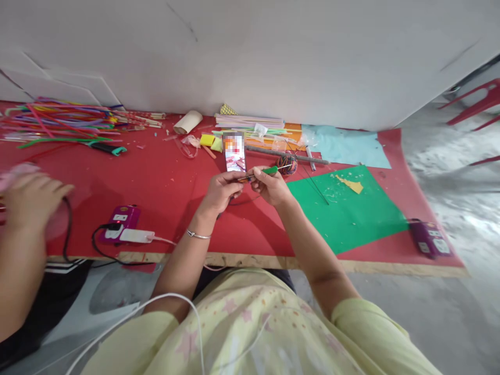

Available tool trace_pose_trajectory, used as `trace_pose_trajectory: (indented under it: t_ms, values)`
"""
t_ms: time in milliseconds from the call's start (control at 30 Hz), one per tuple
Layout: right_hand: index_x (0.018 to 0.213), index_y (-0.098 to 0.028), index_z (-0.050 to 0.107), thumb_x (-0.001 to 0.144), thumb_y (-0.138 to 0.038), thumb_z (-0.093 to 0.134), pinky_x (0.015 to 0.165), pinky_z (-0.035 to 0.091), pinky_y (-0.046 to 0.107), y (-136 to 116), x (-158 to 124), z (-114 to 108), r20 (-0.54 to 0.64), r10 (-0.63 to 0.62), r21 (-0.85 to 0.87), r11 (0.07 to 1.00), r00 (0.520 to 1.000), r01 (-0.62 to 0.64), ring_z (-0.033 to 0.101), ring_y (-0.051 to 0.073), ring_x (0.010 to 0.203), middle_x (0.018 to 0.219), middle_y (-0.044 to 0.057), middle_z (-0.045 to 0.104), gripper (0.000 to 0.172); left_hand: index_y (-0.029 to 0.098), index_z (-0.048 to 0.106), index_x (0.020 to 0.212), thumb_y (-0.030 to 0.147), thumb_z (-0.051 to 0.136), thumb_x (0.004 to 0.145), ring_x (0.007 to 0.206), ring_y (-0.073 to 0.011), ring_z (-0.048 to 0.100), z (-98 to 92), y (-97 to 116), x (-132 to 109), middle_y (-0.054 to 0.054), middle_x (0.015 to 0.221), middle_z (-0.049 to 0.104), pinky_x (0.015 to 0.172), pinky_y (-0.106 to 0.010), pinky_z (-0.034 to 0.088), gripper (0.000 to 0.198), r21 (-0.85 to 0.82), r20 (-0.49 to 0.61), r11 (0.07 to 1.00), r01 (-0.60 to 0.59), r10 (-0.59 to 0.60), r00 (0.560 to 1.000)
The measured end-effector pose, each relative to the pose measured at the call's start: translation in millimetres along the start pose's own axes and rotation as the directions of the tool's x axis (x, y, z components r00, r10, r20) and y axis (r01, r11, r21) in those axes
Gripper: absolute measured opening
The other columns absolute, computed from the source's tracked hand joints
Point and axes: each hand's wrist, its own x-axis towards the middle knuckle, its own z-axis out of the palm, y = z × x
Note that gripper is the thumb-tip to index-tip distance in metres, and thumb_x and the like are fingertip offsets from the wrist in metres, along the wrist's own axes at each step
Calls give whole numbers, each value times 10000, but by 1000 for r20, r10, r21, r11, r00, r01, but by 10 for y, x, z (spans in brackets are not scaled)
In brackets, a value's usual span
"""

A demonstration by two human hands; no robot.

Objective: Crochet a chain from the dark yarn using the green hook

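My left hand (223,191) is closed in a pinch, its fingertips on a thin dark-and-orange strand (245,178) that looks like yarn and runs across to my other hand. My right hand (271,186) is closed around a slim tool with a green handle (270,170). Its thin metal shaft points up to the right, and the exact kind of tool is unclear. Just past that shaft lies a multicoloured ball of yarn (286,164). Propped behind my hands is a phone (234,151) with its screen lit.
Pipe cleaners (66,120) are heaped at the back left near cutters (107,148). A cardboard tube (188,122) and paper straws (250,122) lie along the wall. Right of me is a green sheet (344,213). Purple power strips (121,224) sit near the edge. Another person's hand (33,200) is at left.
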Motion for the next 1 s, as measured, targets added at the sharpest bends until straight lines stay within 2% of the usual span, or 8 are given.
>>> trace_pose_trajectory:
  t_ms: [200, 433, 633, 800, 1000]
  values:
    - [862, -179, 756, 759, -484, 883, 464, 389, 190, -22, 59, 0, 25, 20, -2, 1000, 999, -20, 542, 55, 516, 680, -32, 668, 346, 171, 839, 919, 196, 840, 650, 545, -74, 518, -30, 61, 20, -32, 725, 717, 505, -222, 369, 270, 30, 8, 999, 23, -24, 1000]
    - [840, -188, 749, 767, -506, 874, 462, 405, 189, 18, 99, -63, 5, 23, -57, 998, 1000, -23, 563, 61, 526, 681, -30, 670, 349, 184, 837, 876, 219, 844, 687, 537, -77, 513, -137, -77, 87, -22, 676, 685, 504, -221, 355, 192, 42, -28, 999, -10, 11, 1000]
    - [853, -196, 758, 713, -520, 909, 453, 425, 184, 103, 73, -105, -49, 65, -22, 998, 997, -66, 617, 79, 577, 728, -17, 706, 384, 206, 840, 931, 249, 826, 732, 543, -84, 511, -241, -195, 103, -15, 703, 702, 528, -233, 382, 204, 189, -51, 981, -39, 50, 997]
    - [866, -201, 775, 692, -509, 923, 491, 455, 184, 183, 55, -138, -71, 75, 20, 997, 995, -74, 632, 77, 624, 780, -15, 723, 384, 213, 839, 942, 253, 822, 745, 548, -88, 517, -242, -259, 111, -15, 720, 714, 524, -235, 385, 202, 244, -74, 968, -67, 88, 993]
    - [869, -209, 782, 693, -534, 914, 515, 478, 191, 213, 36, -180, -98, 72, 8, 997, 993, -71, 656, 92, 666, 798, -7, 741, 392, 214, 836, 924, 249, 821, 743, 534, -79, 504, -228, -296, 120, -17, 722, 723, 510, -230, 374, 185, 234, -98, 970, -64, 89, 991]
